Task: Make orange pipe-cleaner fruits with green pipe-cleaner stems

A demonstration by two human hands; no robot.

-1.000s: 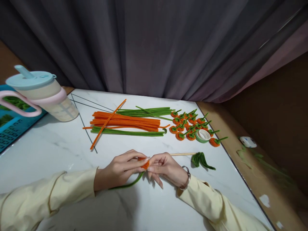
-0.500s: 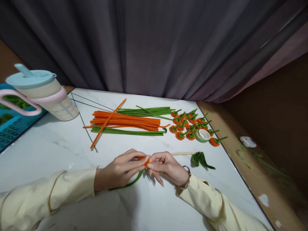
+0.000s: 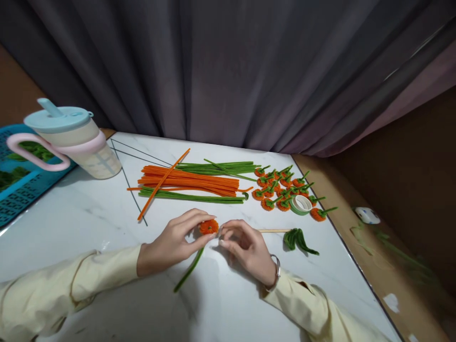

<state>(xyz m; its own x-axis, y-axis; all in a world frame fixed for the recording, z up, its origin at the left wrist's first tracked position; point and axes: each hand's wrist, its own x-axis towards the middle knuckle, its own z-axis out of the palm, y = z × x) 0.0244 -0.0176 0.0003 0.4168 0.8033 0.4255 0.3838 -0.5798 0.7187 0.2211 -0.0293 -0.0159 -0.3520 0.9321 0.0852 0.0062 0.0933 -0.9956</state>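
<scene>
My left hand (image 3: pixel 174 242) pinches a small orange pipe-cleaner flower (image 3: pixel 208 226) between thumb and fingers, just above the white marble table (image 3: pixel 71 223). Its green stem (image 3: pixel 188 269) trails down and to the left. My right hand (image 3: pixel 245 247) sits right beside the flower, fingertips curled close to its right edge; whether they touch it is unclear. Both arms wear pale yellow sleeves, and a bracelet circles the right wrist.
Behind the hands lie orange pipe cleaners (image 3: pixel 188 179) and green pipe cleaners (image 3: pixel 213 167). Several finished orange flowers (image 3: pixel 281 187) cluster at the right with a green tape roll (image 3: pixel 301 204). A wooden stick (image 3: pixel 274 231), folded green pieces (image 3: pixel 295 239), a lidded cup (image 3: pixel 71 142), a blue basket (image 3: pixel 17 185).
The flower was hidden between both hands' fingertips; now my left hand holds it up in plain view. My right hand has drawn slightly away to the right.
</scene>
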